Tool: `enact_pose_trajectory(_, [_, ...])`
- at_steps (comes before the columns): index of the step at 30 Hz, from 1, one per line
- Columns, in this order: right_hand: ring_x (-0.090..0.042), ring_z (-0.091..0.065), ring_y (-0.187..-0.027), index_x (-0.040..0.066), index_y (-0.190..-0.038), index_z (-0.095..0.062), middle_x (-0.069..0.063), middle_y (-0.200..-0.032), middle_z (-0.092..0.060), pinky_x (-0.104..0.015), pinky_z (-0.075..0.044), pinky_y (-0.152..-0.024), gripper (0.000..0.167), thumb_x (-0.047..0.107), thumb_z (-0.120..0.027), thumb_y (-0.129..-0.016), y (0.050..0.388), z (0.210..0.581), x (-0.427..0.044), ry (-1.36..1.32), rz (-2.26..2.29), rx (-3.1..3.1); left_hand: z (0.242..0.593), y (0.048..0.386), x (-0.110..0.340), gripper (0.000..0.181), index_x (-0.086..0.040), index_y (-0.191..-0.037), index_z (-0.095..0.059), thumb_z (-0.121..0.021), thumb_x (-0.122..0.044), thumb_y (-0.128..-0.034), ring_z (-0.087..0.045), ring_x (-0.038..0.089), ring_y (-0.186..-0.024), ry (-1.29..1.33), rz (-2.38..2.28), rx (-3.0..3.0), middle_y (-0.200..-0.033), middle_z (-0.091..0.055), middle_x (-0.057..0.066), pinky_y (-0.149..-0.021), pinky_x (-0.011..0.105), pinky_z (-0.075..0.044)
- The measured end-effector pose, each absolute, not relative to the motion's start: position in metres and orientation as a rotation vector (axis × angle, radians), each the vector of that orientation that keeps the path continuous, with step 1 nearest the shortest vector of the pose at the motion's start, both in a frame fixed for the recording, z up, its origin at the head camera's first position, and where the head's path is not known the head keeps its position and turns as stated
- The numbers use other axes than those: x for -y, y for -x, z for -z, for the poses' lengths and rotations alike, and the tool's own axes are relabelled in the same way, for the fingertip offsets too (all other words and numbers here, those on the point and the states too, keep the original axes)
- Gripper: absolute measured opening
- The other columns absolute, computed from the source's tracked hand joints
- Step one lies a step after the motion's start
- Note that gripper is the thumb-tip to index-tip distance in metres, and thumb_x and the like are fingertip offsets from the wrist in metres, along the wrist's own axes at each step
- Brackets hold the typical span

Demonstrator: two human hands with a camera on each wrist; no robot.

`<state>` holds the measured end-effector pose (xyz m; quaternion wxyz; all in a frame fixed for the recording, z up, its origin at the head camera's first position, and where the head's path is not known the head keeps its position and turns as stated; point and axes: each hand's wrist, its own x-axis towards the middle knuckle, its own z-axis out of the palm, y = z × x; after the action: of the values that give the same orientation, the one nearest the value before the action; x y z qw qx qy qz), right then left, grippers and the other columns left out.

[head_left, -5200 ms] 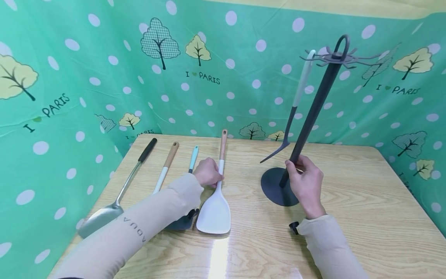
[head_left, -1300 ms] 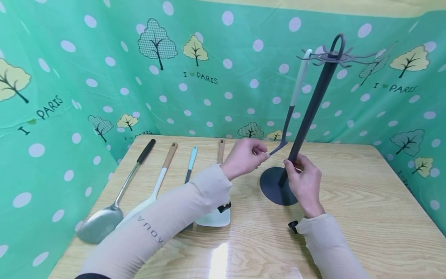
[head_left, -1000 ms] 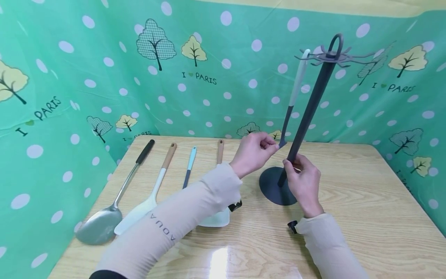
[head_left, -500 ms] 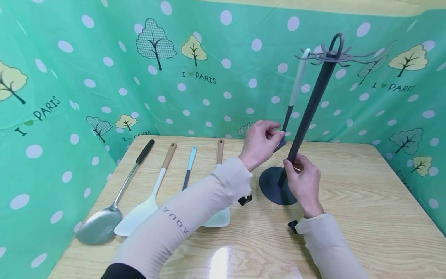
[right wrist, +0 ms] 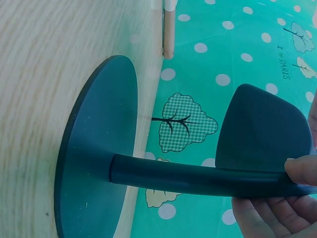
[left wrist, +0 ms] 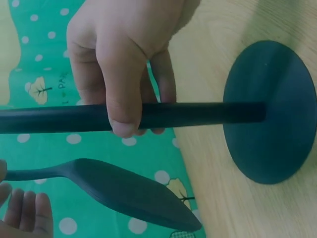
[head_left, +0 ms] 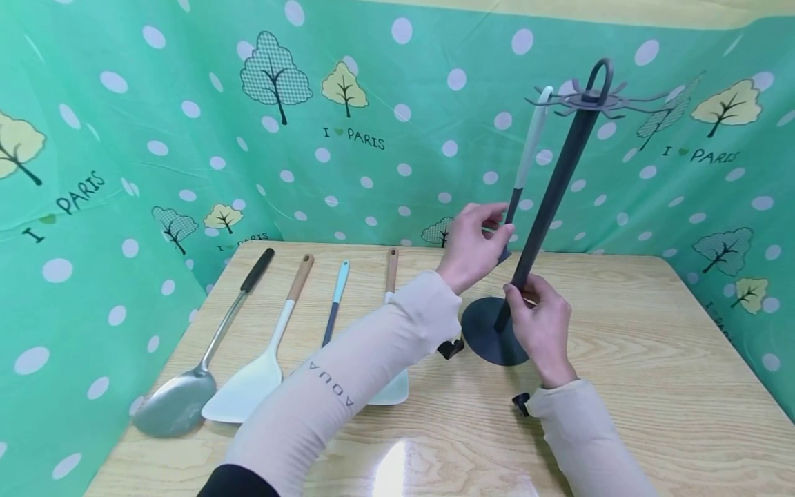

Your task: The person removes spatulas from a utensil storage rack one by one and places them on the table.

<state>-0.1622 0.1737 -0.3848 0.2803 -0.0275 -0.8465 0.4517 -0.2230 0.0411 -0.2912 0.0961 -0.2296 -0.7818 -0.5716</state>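
A spatula (head_left: 528,148) with a pale mint handle hangs by its top from a hook of the black utensil stand (head_left: 561,183). My left hand (head_left: 473,245) pinches the spatula's dark neck just above its blade (left wrist: 124,191), which shows whole in the left wrist view. In the head view most of that blade is hidden behind the fingers. Low on the pole, my right hand (head_left: 543,324) grips the stand between thumb and fingers. The stand's round base (head_left: 487,331) rests on the table, and its pole leans in the head view.
Left on the wooden table (head_left: 652,359) lie a steel turner (head_left: 177,404), a white turner (head_left: 248,386) with a wooden handle, a blue-handled utensil (head_left: 340,283) and another white turner (head_left: 393,390). My left sleeve covers parts of these. A green dotted curtain (head_left: 373,172) closes the back.
My left hand has left the white turner on the table, reached the hanging spatula's blade and slid up to its neck. The spatula's blade has turned. My right hand stays on the pole.
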Motion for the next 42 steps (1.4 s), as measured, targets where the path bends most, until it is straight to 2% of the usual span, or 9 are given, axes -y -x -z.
enact_pose_trajectory(6, [-0.026,-0.069,-0.087,0.001,-0.103,-0.067,-0.013,-0.091,-0.068,-0.044,-0.056,-0.076,0.021,0.019,-0.064,-0.092,0.162,0.385,-0.173,0.072,-1.205,2.267,0.289,0.223,-0.046,0.028,-0.007,-0.123,-0.062,-0.06,-0.01,-0.0948,-0.058,0.008,-0.093,0.685,1.766,2.289,-0.103,-0.059,0.003,-0.079,0.012,-0.047])
enact_pose_trajectory(15, [-0.026,-0.069,-0.088,0.0,-0.103,-0.067,-0.013,-0.091,-0.068,-0.044,-0.056,-0.077,0.021,0.018,-0.064,-0.092,0.163,0.386,-0.174,0.063,-1.199,2.265,0.286,0.222,-0.047,0.027,-0.007,-0.123,-0.06,-0.054,-0.005,-0.0968,-0.058,0.008,-0.089,0.666,1.837,2.275,-0.101,-0.063,0.004,-0.079,0.014,-0.048])
enact_pose_trajectory(22, [-0.025,-0.069,-0.088,0.001,-0.104,-0.067,-0.012,-0.092,-0.068,-0.043,-0.056,-0.077,0.023,0.019,-0.064,-0.092,0.163,0.385,-0.173,0.066,-1.203,2.268,0.285,0.223,-0.042,0.022,-0.006,-0.116,-0.064,-0.055,-0.003,-0.0954,-0.058,0.01,-0.087,0.682,1.819,2.254,-0.099,-0.063,0.003,-0.076,0.015,-0.048])
enact_pose_trajectory(32, [-0.025,-0.069,-0.086,0.0,-0.101,-0.068,-0.012,-0.09,-0.068,-0.043,-0.056,-0.076,0.019,0.017,-0.065,-0.091,0.162,0.385,-0.173,0.067,-1.191,2.259,0.285,0.219,-0.038,0.02,-0.007,-0.112,-0.066,-0.058,-0.004,-0.0944,-0.058,0.009,-0.086,0.666,1.816,2.261,-0.098,-0.064,0.004,-0.076,0.017,-0.049])
enact_pose_trajectory(42, [-0.023,-0.07,-0.087,0.001,-0.101,-0.068,-0.011,-0.09,-0.069,-0.034,-0.057,-0.073,0.018,0.017,-0.064,-0.092,0.162,0.386,-0.174,0.071,-1.18,2.27,0.284,0.213,-0.033,0.015,-0.005,-0.106,-0.067,-0.059,-0.003,-0.0933,-0.058,0.008,-0.083,0.698,1.841,2.22,-0.095,-0.065,0.007,-0.074,0.018,-0.05])
